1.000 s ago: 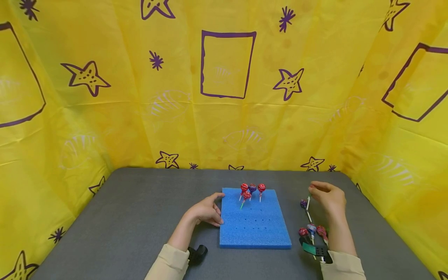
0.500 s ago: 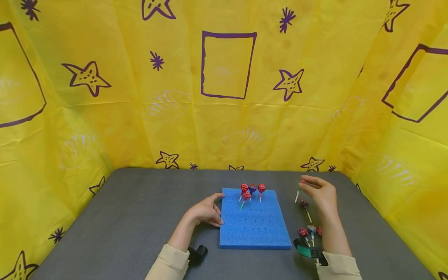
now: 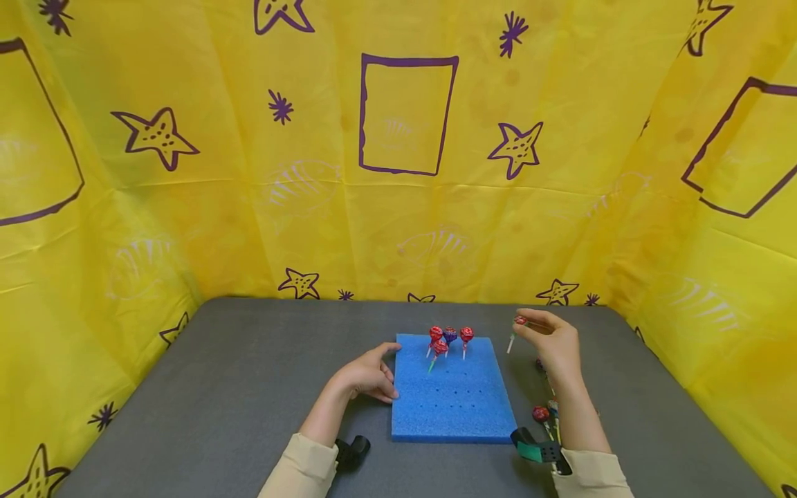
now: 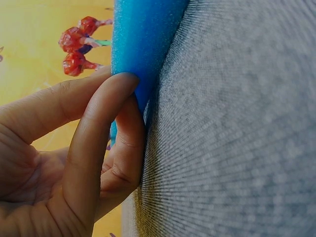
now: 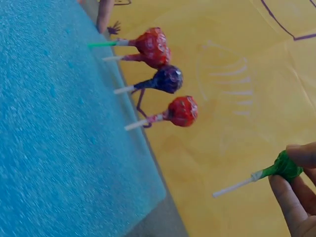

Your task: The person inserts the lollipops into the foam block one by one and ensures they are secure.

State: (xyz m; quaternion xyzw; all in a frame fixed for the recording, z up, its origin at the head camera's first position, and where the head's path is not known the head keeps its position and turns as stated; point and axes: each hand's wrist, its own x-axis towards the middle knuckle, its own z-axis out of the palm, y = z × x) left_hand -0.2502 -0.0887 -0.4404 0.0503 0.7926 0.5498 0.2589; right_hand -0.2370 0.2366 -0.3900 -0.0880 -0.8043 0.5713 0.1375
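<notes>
Out to the right, beyond the board's far right corner, my right hand [image 3: 556,349] pinches a lollipop by its wrapped head, its white stick pointing down. The wrapper of this lollipop [image 5: 282,168] looks green in the right wrist view; some red shows from the head. My left hand [image 3: 370,373] rests against the left edge of a blue foam board [image 3: 448,423], index finger and thumb spread along it. Several lollipops stand in the board's far part, among them a purple one [image 5: 168,79] and a red one [image 5: 182,111]. Rows of small holes dot the foam.
Loose lollipops lie on the grey table [image 3: 261,387] right of the board, including a red one [image 3: 541,413] and a dark one [image 3: 539,364], partly hidden by my right arm. A yellow patterned cloth [image 3: 398,235] stands behind and at both sides.
My right hand has carried the pinched lollipop leftward, from above the loose ones toward the board's far right corner. The left hand and the board have stayed in place.
</notes>
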